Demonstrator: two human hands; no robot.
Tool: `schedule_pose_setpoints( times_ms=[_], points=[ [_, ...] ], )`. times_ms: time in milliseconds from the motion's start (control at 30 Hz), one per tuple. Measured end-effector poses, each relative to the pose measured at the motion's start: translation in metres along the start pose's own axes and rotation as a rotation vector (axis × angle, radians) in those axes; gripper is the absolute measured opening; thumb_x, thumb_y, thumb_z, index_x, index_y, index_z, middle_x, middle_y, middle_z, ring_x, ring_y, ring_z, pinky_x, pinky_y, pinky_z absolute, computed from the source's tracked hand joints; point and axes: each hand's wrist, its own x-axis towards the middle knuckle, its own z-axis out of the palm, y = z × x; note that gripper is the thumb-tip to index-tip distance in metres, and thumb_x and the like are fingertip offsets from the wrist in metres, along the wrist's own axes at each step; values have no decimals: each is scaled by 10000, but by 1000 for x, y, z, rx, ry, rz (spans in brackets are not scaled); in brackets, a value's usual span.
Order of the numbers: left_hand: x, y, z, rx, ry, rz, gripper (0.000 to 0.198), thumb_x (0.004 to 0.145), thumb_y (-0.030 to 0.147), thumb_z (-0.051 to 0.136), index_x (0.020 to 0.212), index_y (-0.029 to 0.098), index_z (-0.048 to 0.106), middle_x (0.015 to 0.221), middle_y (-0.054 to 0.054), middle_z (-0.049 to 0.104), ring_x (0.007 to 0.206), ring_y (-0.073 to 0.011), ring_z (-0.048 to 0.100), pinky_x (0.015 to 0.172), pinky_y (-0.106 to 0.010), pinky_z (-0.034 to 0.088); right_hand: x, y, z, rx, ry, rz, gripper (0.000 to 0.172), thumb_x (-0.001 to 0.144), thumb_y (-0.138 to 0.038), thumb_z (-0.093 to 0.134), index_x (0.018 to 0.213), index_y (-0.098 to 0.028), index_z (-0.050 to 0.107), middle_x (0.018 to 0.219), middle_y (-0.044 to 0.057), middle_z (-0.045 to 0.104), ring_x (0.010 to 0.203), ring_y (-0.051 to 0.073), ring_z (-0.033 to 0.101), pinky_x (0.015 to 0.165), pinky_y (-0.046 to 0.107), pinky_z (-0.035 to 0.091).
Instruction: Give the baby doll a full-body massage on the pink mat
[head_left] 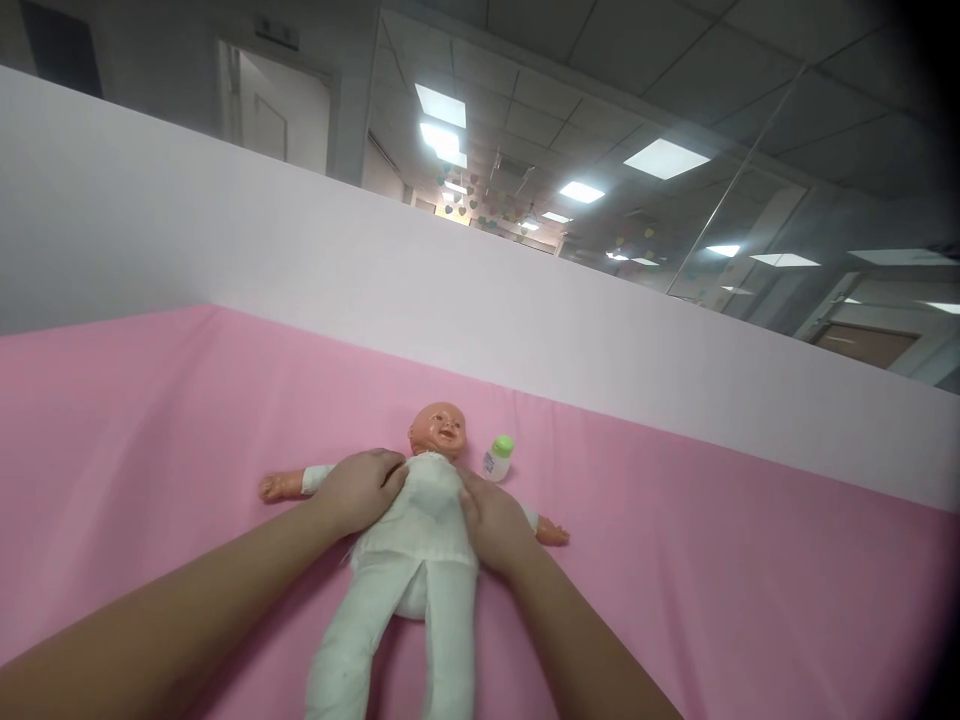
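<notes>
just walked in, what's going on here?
A person has both hands on a baby doll that lies face up on a pink sheet. The left hand and the right hand clasp its white torso from either side, just under the spread arms. Its legs point toward the camera. A small green-capped bottle sits beside the doll's head, untouched.

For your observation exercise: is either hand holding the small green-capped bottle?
No, the left hand and the right hand both lie on the doll, while the bottle sits untouched beside its head.
</notes>
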Motion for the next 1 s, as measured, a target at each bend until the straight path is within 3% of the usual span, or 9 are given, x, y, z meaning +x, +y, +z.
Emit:
schedule_pose_setpoints(
  times_ms=[67,133,267,367,467,567,800,900,1000],
  points=[
    [-6,9,-6,11,53,13,395,986,456,412,1027,239,740,1043,-78,759,948,-284,689,855,-411,508,2,4,-2,-65,-27,78,475,1032,-274,375,1485,-280,519,1349,64,674,1220,248,623,1045,380,438],
    [-18,24,-12,-68,48,146,340,972,416,454,1036,248,742,1028,-62,759,955,-273,687,864,-400,514,4,6,-2,-107,-48,122,460,1007,-250,398,1432,-283,572,1262,61,717,1138,256,655,981,362,450],
    [-49,59,-21,-374,-225,575,325,963,368,503,1169,275,737,1062,-50,768,1008,-252,702,975,-387,518,5,5,1,-130,-38,141,439,985,-244,409,1371,-267,617,1207,66,733,1084,253,661,935,343,443],
    [-59,74,-24,-401,-343,660,369,956,402,555,1281,308,700,1226,-52,740,1202,-284,650,1186,-458,370,5,3,2,-126,-32,147,441,965,-219,409,1345,-247,632,1180,72,739,1061,244,666,918,330,444],
    [-50,71,-24,-264,-365,591,471,964,499,570,1413,362,609,1486,-41,582,1440,-325,453,1270,-552,164,5,2,1,-106,-28,121,489,927,-168,419,1366,-258,615,1194,60,738,1063,230,669,925,317,443],
    [-33,53,-17,-156,-311,468,504,1009,551,478,1478,379,541,1605,-37,435,1510,-325,340,1262,-594,127,5,1,0,-86,-5,76,532,903,-145,428,1400,-258,583,1257,58,718,1104,220,659,948,304,440],
    [-9,6,12,-101,-71,259,605,1005,576,442,1506,248,528,1584,-71,462,1472,-296,415,1224,-463,329,4,2,1,-85,-6,64,536,899,-144,433,1401,-265,577,1254,53,719,1116,225,656,973,315,450],
    [-5,-1,9,-94,-11,143,569,1023,552,383,1451,237,585,1458,-62,609,1342,-285,563,1153,-428,416,5,6,2,-53,12,54,533,889,-126,432,1377,-258,602,1241,51,723,1124,223,656,1006,334,457],
    [-2,0,2,-103,-21,97,500,1036,519,341,1340,289,667,1316,-23,709,1203,-272,652,1055,-403,478,2,5,3,2,114,-19,516,921,-142,415,1394,-233,599,1332,64,681,1234,219,610,1104,371,428]
  ],
)
